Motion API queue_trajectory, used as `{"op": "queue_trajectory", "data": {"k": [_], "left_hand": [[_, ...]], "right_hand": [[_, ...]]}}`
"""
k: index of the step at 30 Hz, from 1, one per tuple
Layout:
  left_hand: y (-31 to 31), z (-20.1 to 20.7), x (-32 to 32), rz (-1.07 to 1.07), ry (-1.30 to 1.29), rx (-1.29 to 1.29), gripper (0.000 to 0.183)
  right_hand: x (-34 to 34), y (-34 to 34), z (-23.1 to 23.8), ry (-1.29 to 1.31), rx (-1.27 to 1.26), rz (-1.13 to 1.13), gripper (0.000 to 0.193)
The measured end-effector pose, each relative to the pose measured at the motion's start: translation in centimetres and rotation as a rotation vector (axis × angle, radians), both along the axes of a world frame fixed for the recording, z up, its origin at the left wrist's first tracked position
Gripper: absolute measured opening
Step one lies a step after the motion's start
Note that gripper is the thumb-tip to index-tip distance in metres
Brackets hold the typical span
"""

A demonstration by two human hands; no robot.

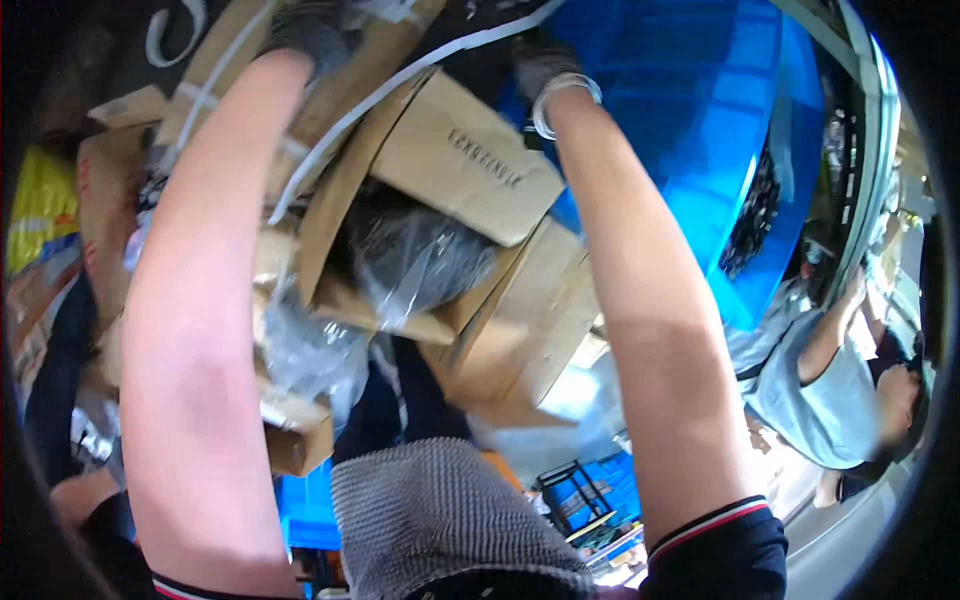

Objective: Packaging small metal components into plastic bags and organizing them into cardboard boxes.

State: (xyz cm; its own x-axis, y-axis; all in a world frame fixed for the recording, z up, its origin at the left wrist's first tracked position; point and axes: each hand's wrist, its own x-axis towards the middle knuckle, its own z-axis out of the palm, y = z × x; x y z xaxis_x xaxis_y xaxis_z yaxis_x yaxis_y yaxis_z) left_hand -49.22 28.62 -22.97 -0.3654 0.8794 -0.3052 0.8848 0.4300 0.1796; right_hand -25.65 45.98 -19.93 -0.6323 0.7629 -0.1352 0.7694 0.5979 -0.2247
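Note:
Both my arms reach forward to the far edge of the view. My left hand (308, 42), in a dark grey glove, is at a brown cardboard box (365, 60) with a pale strap across it. Its fingers are smeared and dim. My right hand (543, 65), gloved too with a white band at the wrist, is beside a large blue plastic bin (660, 90); its fingers are hidden in shadow. A long white strap (400, 78) curves between the hands, its far end passing just above my right hand. Whether either hand grips anything does not show.
Nearer me is an open carton (470, 150) with clear plastic bags (410, 255) inside. More crumpled plastic (310, 350) lies left of it. Dark small pieces (752, 215) show in the blue bin. At the right sits another person in a grey shirt (815, 390).

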Motion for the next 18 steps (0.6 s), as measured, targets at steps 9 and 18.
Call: {"op": "queue_trajectory", "data": {"k": [9,18], "left_hand": [[-12.0,15.3,23.8,0.864,-0.734,0.777,0.029],[-22.8,24.2,33.7,1.470,-1.779,0.573,0.032]], "right_hand": [[14.1,-16.3,11.7,0.639,-0.946,-0.538,0.026],[18.7,-32.4,18.9,0.564,-1.822,-0.897,0.029]]}}
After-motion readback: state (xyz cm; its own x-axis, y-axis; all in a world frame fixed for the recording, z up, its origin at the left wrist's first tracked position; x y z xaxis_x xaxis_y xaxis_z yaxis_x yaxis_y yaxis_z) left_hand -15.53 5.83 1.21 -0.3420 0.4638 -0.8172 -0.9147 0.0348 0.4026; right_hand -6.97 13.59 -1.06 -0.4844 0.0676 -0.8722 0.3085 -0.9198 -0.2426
